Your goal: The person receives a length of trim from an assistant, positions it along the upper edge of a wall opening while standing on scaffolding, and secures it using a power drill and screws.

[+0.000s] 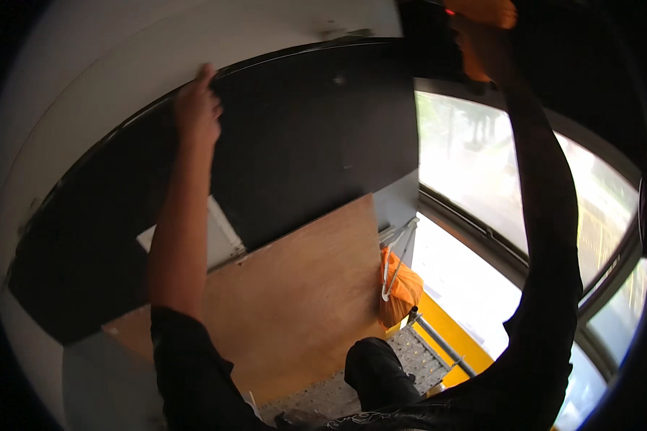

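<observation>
Raised at the left, my left hand [198, 113] has its fingers curled and one digit pointing up, near the upper edge of a large black panel [295, 136]. Whatever those fingers may hold is hidden. A pale curved strip of wall or ceiling [216, 36] runs above that edge. High at the right, my right hand [485, 39] is closed round an orange hand-held tool [490, 11] with a small red light. The tool is partly cut off by the top of the picture and dark around, so its exact kind does not show.
A brown wooden board [302, 287] leans below the black panel, beside a small white framed plate [223, 233]. An orange bag [401, 287] hangs near a perforated metal platform [428, 355] with a metal tube [446, 345]. Bright windows [467, 154] line the right.
</observation>
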A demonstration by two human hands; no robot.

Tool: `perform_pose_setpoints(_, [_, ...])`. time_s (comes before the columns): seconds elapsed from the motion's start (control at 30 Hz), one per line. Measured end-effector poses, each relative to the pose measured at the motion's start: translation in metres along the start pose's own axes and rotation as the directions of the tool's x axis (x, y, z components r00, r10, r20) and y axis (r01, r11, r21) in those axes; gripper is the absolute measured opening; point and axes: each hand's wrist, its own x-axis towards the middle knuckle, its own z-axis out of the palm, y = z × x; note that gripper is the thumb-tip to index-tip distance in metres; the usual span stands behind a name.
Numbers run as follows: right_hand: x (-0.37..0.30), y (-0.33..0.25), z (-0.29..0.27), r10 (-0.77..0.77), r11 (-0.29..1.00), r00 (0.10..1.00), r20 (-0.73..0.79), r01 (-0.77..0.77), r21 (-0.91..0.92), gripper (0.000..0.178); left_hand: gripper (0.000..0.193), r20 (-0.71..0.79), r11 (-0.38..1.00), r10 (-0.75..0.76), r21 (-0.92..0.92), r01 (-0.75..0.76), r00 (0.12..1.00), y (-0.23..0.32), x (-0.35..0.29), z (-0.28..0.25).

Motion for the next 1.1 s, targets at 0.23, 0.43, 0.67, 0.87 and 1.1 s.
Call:
perform_pose_setpoints(0.23, [-0.063, -0.056, 0.029, -0.422, 0.81, 0.882, 0.209, 0.471, -0.35, 0.037, 0.034, 0.043, 0.989, -0.112, 0.107, 0.107, 0.993, 0.01, -0.016, -0.019])
perform_pose_setpoints(0.43, [-0.113, -0.036, 0.024, -0.483, 0.725, 0.866, 0.13, 0.479, -0.496, 0.035, 0.02, 0.041, 0.859, -0.432, -0.284, 0.425, 0.901, -0.001, -0.158, -0.138])
perform_pose_setpoints(0.67, [-0.36, -0.07, 0.007, -0.432, 0.796, 0.886, 0.165, 0.461, -0.392, 0.033, 0.012, -0.335, 0.545, -0.83, -0.657, 0.521, 0.446, -0.039, -0.512, -0.353])
perform_pose_setpoints(0.87, [-0.557, -0.112, 0.025, -0.277, 0.933, 0.879, 0.388, 0.343, -0.109, 0.033, 0.012, -0.401, 0.383, -0.911, -0.731, 0.565, 0.098, 0.06, -0.699, -0.373])
perform_pose_setpoints(1.1, [-0.622, -0.158, 0.044, -0.333, 0.943, 0.758, 0.56, 0.264, 0.204, 0.033, 0.014, -0.322, 0.358, -0.931, -0.714, 0.602, 0.171, 0.108, -0.817, -0.364])
